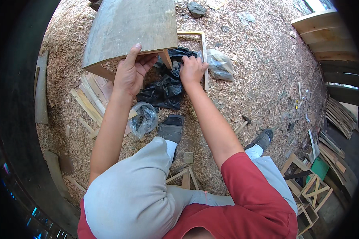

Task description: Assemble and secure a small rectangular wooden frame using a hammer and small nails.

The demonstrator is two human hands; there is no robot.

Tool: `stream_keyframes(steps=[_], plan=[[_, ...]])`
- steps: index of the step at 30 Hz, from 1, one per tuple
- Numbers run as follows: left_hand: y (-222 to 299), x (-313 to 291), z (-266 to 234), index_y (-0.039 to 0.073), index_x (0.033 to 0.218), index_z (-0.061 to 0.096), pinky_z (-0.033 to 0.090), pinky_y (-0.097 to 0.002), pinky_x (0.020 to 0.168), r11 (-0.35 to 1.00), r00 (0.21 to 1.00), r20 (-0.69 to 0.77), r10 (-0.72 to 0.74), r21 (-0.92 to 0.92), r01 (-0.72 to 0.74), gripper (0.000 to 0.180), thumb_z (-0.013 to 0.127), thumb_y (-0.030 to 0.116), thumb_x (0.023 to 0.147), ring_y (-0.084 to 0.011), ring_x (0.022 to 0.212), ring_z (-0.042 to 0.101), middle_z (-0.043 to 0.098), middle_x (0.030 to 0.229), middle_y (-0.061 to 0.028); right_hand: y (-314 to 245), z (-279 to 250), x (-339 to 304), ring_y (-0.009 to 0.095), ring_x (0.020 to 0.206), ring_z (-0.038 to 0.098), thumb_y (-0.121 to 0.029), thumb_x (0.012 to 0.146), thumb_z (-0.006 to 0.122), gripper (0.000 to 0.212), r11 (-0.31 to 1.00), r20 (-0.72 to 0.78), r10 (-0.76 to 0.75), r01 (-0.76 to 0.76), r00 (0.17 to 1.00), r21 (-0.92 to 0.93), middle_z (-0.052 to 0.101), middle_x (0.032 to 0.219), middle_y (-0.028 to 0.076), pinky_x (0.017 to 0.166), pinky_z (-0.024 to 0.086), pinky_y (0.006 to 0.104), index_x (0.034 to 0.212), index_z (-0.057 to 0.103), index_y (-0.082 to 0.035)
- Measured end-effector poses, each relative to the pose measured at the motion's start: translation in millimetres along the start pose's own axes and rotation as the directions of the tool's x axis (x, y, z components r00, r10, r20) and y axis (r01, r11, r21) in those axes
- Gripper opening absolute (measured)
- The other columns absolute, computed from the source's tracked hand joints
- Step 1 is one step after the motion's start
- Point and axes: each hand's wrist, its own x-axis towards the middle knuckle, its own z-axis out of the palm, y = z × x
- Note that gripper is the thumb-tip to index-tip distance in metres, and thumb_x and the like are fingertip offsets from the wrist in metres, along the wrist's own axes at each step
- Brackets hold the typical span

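Note:
My left hand (131,73) grips the near edge of a wooden tabletop (131,30), its thumb on top and its fingers curled underneath. The tabletop is tilted, and a wooden leg (166,59) shows below its right corner. To the right, my right hand (193,71) is down at a crumpled black plastic bag (163,91), fingers bent inward; its fingertips and anything in them are hidden. Beside that hand stands a thin wooden frame (204,59), partly behind the tabletop. A clear plastic bag (220,65) lies just past the frame.
Wood shavings cover the ground. Another clear bag (143,119) and loose wooden strips (89,99) lie at the left. A hammer (242,125) rests near my right shoe (262,140). Wooden frames (317,189) and stacked boards (340,117) stand at the right.

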Motion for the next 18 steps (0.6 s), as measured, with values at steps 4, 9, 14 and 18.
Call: stream_keyframes(steps=[4, 9, 14, 18], plan=[[1, 15, -9, 0.001, 0.126, 0.060, 0.059, -0.0409, 0.089, 0.989, 0.990, 0.098, -0.099, -0.099, 0.108, 0.036, 0.067, 0.028, 0.103, -0.0254, 0.101, 0.069, 0.070, 0.114, -0.0142, 0, 6, -3, 0.026, 0.102, 0.062, -0.021, 0.083, 0.080, 0.014, 1.000, -0.031, 0.007, -0.007, 0.999, 0.003, 0.070, 0.094, 0.001, 0.096, 0.035, 0.0494, 0.096, 0.074, -0.019], [11, 43, -15, 0.003, 0.124, 0.060, 0.052, -0.0435, 0.103, 0.992, 0.985, 0.118, -0.129, 0.031, 0.126, 0.035, 0.060, 0.032, 0.105, -0.0242, 0.106, 0.067, 0.070, 0.115, -0.0145, 7, 3, -4, 0.026, 0.101, 0.062, -0.020, 0.085, 0.079, 0.008, 0.989, -0.021, -0.003, 0.006, 1.000, 0.147, 0.071, 0.091, 0.001, 0.096, 0.035, 0.0487, 0.091, 0.074, -0.019], [5, 40, -2, 0.003, 0.127, 0.058, 0.047, -0.0477, 0.113, 0.996, 0.994, 0.069, -0.088, -0.019, 0.089, 0.036, 0.060, 0.031, 0.105, -0.0278, 0.117, 0.064, 0.067, 0.124, -0.0160, 9, -1, -5, 0.026, 0.099, 0.064, -0.020, 0.085, 0.078, 0.004, 0.977, -0.038, -0.006, 0.014, 0.999, 0.212, 0.071, 0.089, 0.001, 0.096, 0.035, 0.0483, 0.085, 0.074, -0.019], [6, 39, -1, 0.002, 0.126, 0.058, 0.049, -0.0511, 0.112, 0.997, 0.996, 0.062, -0.066, -0.046, 0.069, 0.032, 0.056, 0.028, 0.108, -0.0296, 0.118, 0.064, 0.067, 0.123, -0.0165, 10, -6, -7, 0.026, 0.096, 0.066, -0.021, 0.085, 0.078, 0.004, 0.968, -0.021, -0.023, 0.027, 1.000, 0.249, 0.074, 0.086, 0.001, 0.096, 0.035, 0.0485, 0.088, 0.076, -0.021]])
